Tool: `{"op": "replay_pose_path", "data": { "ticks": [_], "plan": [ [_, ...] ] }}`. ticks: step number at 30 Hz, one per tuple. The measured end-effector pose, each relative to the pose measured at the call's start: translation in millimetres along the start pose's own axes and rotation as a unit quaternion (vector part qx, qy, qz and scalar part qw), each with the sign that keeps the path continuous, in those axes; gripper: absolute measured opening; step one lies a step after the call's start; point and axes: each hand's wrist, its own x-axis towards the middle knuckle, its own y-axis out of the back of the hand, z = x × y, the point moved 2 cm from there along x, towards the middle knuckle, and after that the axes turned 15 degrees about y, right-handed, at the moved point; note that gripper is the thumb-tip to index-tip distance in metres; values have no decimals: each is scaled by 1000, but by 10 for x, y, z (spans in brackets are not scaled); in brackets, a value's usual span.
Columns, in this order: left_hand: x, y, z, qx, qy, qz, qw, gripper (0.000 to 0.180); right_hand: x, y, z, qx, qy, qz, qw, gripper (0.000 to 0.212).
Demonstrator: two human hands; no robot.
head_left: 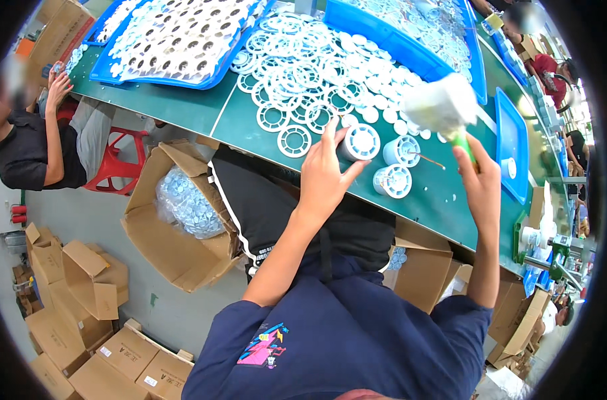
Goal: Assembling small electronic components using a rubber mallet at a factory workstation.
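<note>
Left hand: the left hand (325, 163) is half curled, thumb and fingers against the side of a white spool (362, 142).
Right hand: the right hand (478, 175) is closed around the green handle of a mallet (443, 105), raised, its pale head blurred.
Spool: it stands near the near edge of the worktop (443, 203), round face up.
Spools beside it: two more, one with a copper wire (429, 159) sticking out, the other (392, 181) closer to the near edge.
Behind: loose white rings (294, 141) and small discs (383, 83) spread toward the far edge.
Far edge: a blue tray (213, 81) of pale parts on the left, a blue bin (393, 45) further right.
Right end: a blue tray with one white part (509, 168) inside.
Left of the worktop: an open carton (160, 257) holding a bag (190, 203), and a seated person (37, 150).
</note>
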Motion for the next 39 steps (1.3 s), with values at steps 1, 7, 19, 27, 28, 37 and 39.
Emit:
{"op": "replay_pose_path", "data": {
  "ticks": [1,7,19,27,28,37,39],
  "plan": [
    [-3,3,-7,-3,2,1,1000,86,-88,34,122,19,-51,38,998,37],
    [-23,0,0,62,-74,34,995,64,-751,-190,912,-92,-17,138,986,46],
    [12,2,-40,47,-27,13,998,89,142,-624,-283,-19,279,33,959,46],
    [-95,-30,-70,49,-6,17,999,77,490,-1171,-406,-18,364,-97,926,52],
    [-132,-19,-22,14,-22,25,999,75,485,-1053,-376,38,340,-46,939,53],
    [-1022,-248,81,58,-111,12,992,62,252,494,1681,-263,134,332,896,52],
    [-979,-456,133,74,-123,-7,990,78,191,655,2208,-324,76,332,883,50]
  ]
}}
